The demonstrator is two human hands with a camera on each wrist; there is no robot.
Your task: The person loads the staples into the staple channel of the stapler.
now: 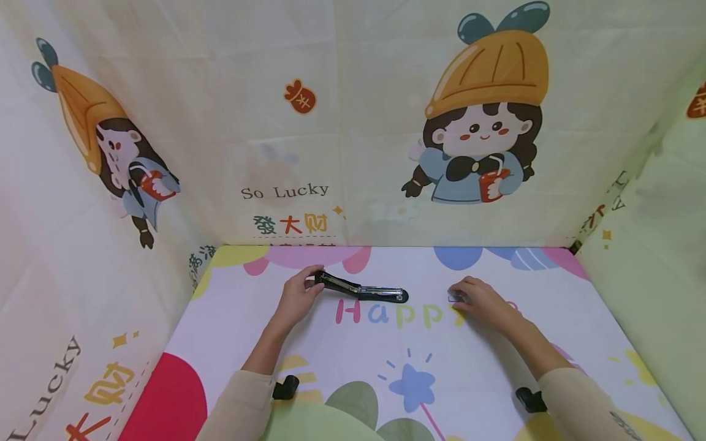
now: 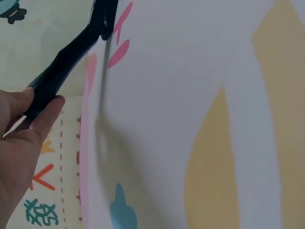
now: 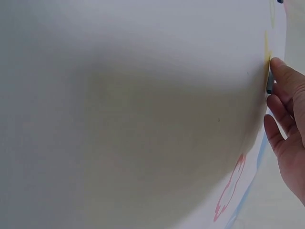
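Observation:
A black stapler (image 1: 383, 295) is folded wide open on the printed cloth, its metal inside facing up. My left hand (image 1: 296, 300) grips the raised left end between thumb and fingers. In the left wrist view the dark stapler arm (image 2: 57, 74) slants up and away from the fingertips. To the right, my right hand (image 1: 485, 303) is low over the cloth by the last printed letter. Between its thumb and fingers is a small grey strip of staples (image 3: 270, 83), partly hidden by the fingers.
The table cloth (image 1: 309, 343) carries coloured prints, with "Happy" just below the stapler. Patterned fabric walls (image 1: 364, 135) stand at the back and both sides. Black wrist devices (image 1: 285, 388) sit at the sleeve cuffs.

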